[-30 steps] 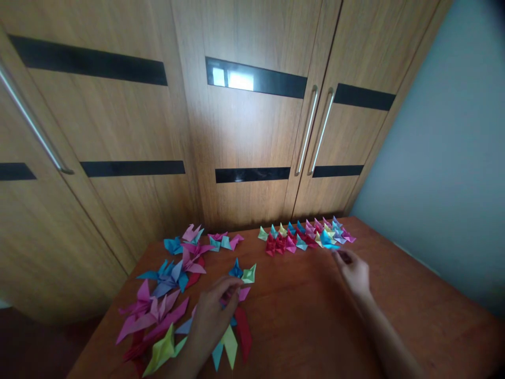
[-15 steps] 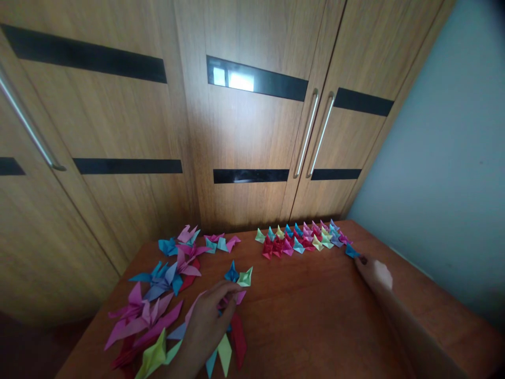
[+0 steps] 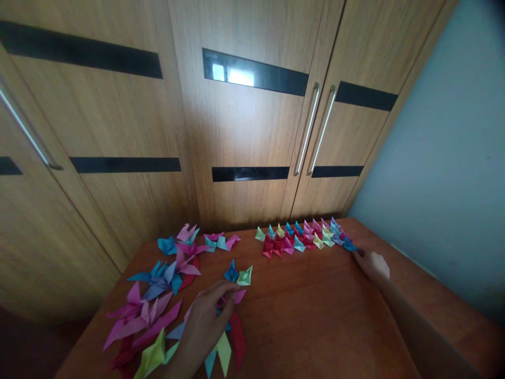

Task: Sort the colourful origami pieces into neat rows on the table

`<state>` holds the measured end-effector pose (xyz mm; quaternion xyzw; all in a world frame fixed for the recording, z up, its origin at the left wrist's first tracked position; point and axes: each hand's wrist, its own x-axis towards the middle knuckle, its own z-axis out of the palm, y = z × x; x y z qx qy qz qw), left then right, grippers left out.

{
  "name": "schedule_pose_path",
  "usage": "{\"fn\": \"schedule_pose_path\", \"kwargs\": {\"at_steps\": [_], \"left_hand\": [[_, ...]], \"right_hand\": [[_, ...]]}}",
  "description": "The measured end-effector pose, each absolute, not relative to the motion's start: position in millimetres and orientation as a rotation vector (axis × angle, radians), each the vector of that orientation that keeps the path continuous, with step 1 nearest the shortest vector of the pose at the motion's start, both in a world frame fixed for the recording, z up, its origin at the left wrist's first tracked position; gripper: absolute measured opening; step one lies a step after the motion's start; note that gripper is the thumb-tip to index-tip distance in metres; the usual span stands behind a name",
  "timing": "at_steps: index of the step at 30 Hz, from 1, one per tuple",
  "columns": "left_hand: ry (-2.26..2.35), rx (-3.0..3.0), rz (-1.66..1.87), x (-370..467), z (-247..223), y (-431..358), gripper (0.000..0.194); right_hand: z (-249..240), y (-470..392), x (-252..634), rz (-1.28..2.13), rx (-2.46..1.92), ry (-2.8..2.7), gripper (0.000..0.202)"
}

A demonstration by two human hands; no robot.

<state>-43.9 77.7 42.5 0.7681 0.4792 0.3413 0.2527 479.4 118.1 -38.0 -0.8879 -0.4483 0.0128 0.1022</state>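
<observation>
At the right end of the rows of small folded paper pieces [image 3: 299, 243], my right hand [image 3: 373, 264] pinches the edge of a blue paper piece [image 3: 349, 245], which sits close against the last ones. My left hand [image 3: 211, 310] is over the near-left pile, its fingers closed round a pink paper piece [image 3: 240, 296]. Just beyond its fingertips stand a dark blue piece [image 3: 231, 271] and a light green piece [image 3: 245, 276]. Below that hand lie a red piece [image 3: 237, 339] and a yellow-green strip [image 3: 224, 352].
Pink, blue and purple paper cranes [image 3: 148, 313] spread over the left side of the brown table [image 3: 307, 316]. More small pieces [image 3: 221, 242] lie at the back. A wooden wardrobe [image 3: 244, 126] stands behind the table, with a pale wall [image 3: 442, 173] at the right.
My right hand has moved slightly left with the blue piece, which is now closer to the row's end. My left hand has barely moved.
</observation>
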Motion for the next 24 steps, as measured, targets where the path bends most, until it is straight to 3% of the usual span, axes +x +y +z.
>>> {"fn": "schedule_pose_path", "kwargs": {"at_steps": [24], "left_hand": [[1.328, 2.087, 0.94, -49.4, 44.8, 80.9, 0.021]], "right_hand": [[-45.4, 108.7, 479.8, 0.031, -2.495, -1.285, 0.038]]}}
